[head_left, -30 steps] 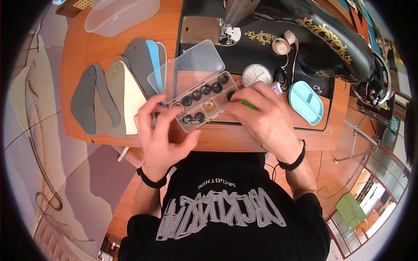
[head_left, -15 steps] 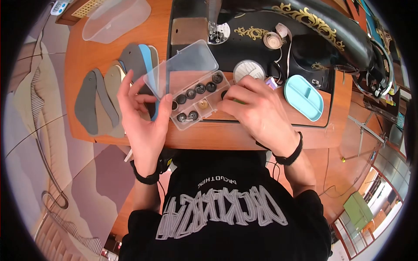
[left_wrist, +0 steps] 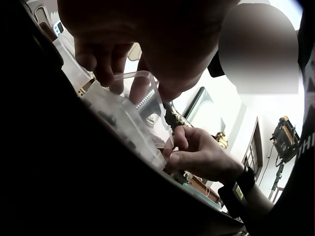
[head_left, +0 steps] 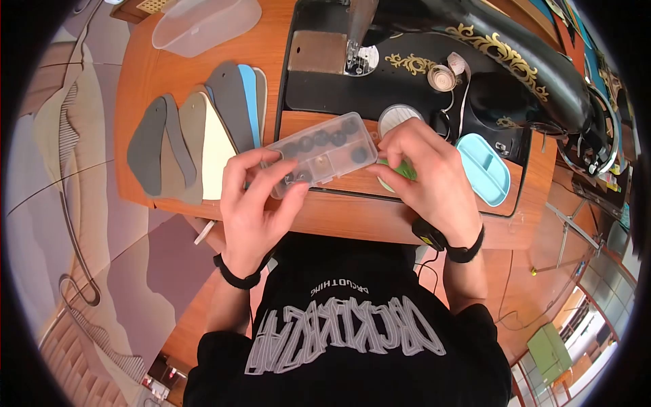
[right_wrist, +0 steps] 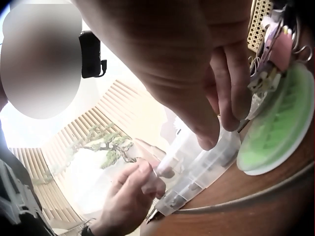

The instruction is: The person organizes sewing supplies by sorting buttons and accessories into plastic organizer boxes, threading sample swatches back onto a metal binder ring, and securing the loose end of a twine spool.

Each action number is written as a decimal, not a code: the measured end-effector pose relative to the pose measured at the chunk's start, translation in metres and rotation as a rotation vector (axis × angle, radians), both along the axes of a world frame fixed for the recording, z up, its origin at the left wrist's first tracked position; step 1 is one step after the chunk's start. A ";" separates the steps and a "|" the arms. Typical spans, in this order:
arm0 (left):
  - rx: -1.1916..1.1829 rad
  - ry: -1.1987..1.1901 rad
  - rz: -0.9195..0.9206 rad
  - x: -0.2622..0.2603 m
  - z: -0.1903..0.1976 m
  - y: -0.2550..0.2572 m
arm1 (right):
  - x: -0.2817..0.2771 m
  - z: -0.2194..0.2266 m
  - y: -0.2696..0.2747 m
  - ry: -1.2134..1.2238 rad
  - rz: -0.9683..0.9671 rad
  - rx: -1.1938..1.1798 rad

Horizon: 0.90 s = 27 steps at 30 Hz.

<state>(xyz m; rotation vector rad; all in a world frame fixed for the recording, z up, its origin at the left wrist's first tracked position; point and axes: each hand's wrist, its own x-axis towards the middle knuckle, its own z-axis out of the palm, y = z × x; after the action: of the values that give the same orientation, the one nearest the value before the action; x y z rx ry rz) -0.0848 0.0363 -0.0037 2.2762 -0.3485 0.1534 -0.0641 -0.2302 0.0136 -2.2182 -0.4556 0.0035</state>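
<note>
A clear plastic button box (head_left: 322,152) lies on the table before me, its transparent lid (right_wrist: 184,147) folded over the compartments but still tilted up in both wrist views. Several dark buttons and one tan button (head_left: 321,161) show through the plastic. My left hand (head_left: 254,197) holds the lid at the box's left end, fingers bent over it and thumb by the near edge. With thumb and fingertips, my right hand (head_left: 434,180) grips the opposite end. Partly under the right hand is a round green item with a pale rim (right_wrist: 280,120).
A black sewing machine (head_left: 502,61) with gold ornament stands behind, a rolled tape measure (head_left: 442,78) on its bed. To the right sits a light-blue divided tray (head_left: 485,169); a round white-lidded container (head_left: 399,121) is behind the box. Fabric-like sample pieces (head_left: 210,136) fan out left, near a clear bin (head_left: 203,27).
The lid, which stood open behind the box, has swung forward over the compartments. My left hand returned from the left to the box, and my right hand moved onto its right end.
</note>
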 end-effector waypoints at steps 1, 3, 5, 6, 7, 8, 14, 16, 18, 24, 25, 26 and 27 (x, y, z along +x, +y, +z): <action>0.042 -0.012 0.000 -0.002 -0.003 0.001 | 0.000 0.006 0.000 0.053 -0.037 0.019; 0.107 -0.061 -0.013 -0.002 -0.002 -0.002 | 0.001 0.009 0.001 0.101 -0.081 0.042; 0.173 -0.103 -0.032 0.000 0.000 -0.004 | 0.001 0.009 0.004 0.038 -0.070 0.081; 0.205 -0.137 -0.036 0.002 0.001 -0.006 | 0.000 0.007 0.004 0.039 -0.079 0.084; 0.235 -0.169 -0.039 0.004 0.001 -0.007 | 0.000 0.003 0.004 0.040 -0.056 0.083; 0.238 -0.167 -0.048 0.005 0.001 -0.007 | 0.000 0.000 0.004 0.041 -0.033 0.082; 0.242 -0.095 -0.174 0.010 -0.003 -0.004 | 0.004 -0.005 0.006 -0.064 0.014 -0.031; 0.276 -0.086 -0.215 0.015 0.003 -0.003 | 0.004 -0.004 0.006 -0.054 0.019 -0.048; 0.312 -0.086 -0.242 0.021 0.010 -0.002 | 0.008 0.001 0.006 -0.065 0.034 -0.058; 0.330 -0.027 -0.297 0.029 0.031 0.003 | 0.012 0.023 -0.001 -0.036 0.017 -0.025; 0.313 -0.021 -0.278 0.031 0.036 0.009 | 0.014 0.027 -0.004 -0.035 0.019 0.018; 0.295 -0.015 -0.259 0.033 0.041 0.015 | 0.015 0.030 -0.006 -0.039 0.023 0.019; 0.288 0.008 -0.213 0.035 0.047 0.025 | 0.015 0.032 -0.007 0.014 0.012 0.051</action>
<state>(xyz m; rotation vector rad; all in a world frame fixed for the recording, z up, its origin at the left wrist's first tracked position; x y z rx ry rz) -0.0499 0.0608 0.0437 2.5010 -0.6405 -0.0165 -0.0486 -0.2375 0.0458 -2.1638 -0.4561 0.0138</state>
